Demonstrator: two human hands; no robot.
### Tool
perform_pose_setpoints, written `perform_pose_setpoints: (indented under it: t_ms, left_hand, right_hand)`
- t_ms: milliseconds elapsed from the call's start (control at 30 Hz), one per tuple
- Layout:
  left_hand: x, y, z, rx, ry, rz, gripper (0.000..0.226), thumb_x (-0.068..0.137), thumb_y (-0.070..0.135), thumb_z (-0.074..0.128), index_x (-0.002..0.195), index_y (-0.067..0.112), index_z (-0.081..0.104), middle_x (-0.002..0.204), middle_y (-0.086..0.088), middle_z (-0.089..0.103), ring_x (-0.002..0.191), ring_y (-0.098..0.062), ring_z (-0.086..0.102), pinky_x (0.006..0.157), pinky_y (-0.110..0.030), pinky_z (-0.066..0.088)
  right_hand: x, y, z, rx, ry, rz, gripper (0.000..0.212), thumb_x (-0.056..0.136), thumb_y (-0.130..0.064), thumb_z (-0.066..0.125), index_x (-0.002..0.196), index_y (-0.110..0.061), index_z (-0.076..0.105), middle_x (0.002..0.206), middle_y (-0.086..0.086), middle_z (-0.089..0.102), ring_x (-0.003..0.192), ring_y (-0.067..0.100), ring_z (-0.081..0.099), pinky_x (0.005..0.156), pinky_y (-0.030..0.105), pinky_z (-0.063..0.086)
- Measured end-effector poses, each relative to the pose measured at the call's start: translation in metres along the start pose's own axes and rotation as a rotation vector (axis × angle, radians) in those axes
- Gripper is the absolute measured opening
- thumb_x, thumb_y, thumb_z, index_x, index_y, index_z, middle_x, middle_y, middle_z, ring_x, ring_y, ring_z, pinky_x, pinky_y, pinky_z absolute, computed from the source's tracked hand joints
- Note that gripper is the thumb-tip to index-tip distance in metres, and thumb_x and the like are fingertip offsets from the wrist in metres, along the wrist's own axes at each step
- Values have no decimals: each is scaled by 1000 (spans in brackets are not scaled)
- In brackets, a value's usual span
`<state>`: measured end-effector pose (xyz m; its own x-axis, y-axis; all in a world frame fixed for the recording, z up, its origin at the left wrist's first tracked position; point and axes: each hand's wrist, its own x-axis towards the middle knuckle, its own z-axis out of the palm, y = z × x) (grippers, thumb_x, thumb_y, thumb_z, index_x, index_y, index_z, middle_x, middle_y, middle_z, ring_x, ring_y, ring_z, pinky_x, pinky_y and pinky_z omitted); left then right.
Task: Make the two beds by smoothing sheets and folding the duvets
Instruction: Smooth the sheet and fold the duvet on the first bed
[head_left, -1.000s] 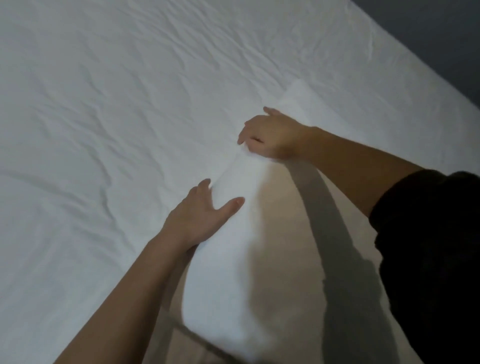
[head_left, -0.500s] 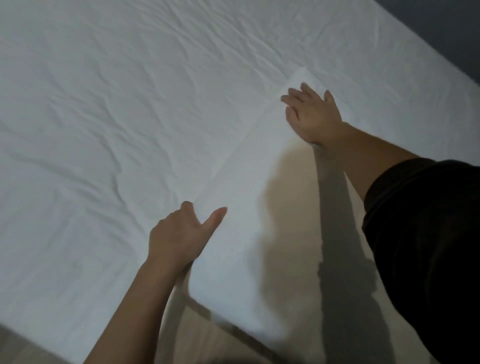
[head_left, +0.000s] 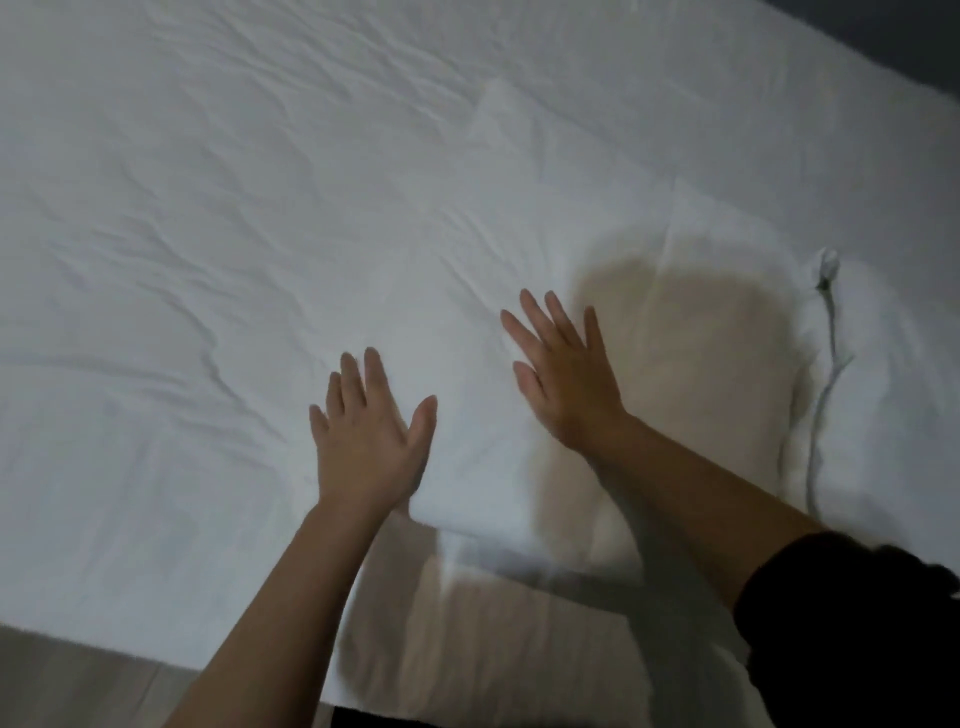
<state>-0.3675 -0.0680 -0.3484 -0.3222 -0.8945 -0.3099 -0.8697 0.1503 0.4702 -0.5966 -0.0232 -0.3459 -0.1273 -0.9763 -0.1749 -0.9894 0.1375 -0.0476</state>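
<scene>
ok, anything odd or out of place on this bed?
Yes: a white cable lies across the bedding at the far right, which looks out of place on a bed being made. The sheet on the left is also creased, not yet smooth.

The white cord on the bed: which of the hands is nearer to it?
Right. The right hand lies left of the cord, apart from it; the left hand is farther left.

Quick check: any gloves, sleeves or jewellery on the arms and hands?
No gloves, rings or watch on the left hand or right hand. The left forearm is uncovered to the frame edge; a black sleeve covers the right upper arm.
</scene>
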Motion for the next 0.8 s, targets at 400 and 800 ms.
perform_pose_setpoints:
  t_ms: [400, 800]
  left_hand:
    - [-11, 168, 93, 495, -163, 746, 78, 91, 62, -6, 153, 15, -12, 158, -15, -20, 146, -33, -17, 115, -62, 1]
    - [-48, 362, 201, 433, -66, 735, 73, 95, 56, 5, 155, 16, -2, 160, -14, -9, 148, -30, -11, 117, -59, -2]
  right_hand:
    - [-151, 116, -13, 8, 1, 564, 69, 94, -49, 3, 156, -20, 13, 164, 4, 4, 151, 22, 0, 121, 50, -1]
    - [-309, 345, 34, 52, -39, 825, 60, 97, -56, 15, 153, -37, 15, 164, 0, 9, 150, 31, 5, 111, 69, 4]
